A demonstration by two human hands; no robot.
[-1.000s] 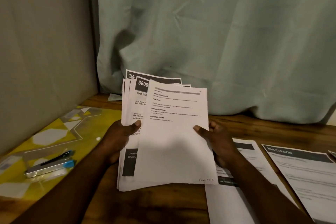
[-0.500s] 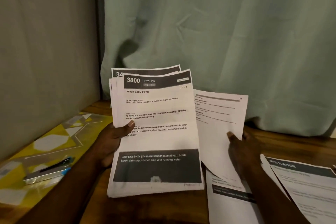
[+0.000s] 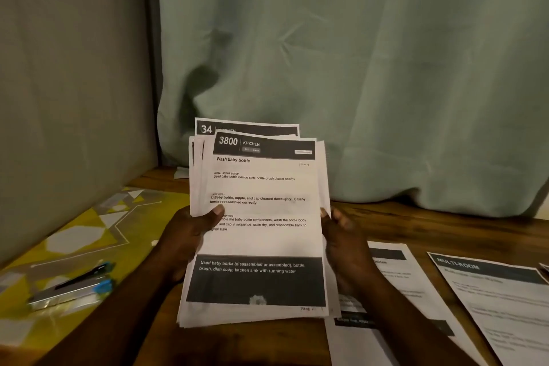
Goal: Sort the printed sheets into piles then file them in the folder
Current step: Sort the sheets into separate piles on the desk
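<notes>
Above the tabletop [image 3: 430, 226], the left hand [image 3: 187, 235] and right hand [image 3: 344, 244] each pinch a side edge of the stack of printed sheets [image 3: 258, 315], held tilted up. Sorting looks barely begun. At least two thin piles lie to the right, the nearer pile [image 3: 395, 282] and the MULTI-ROOM pile [image 3: 499, 306]. The yellow folder [image 3: 83, 241] at left awaits filing. The top sheet [image 3: 261, 184] reads "3800 KITCHEN, Wash baby bottle", and behind it shows "34".
</notes>
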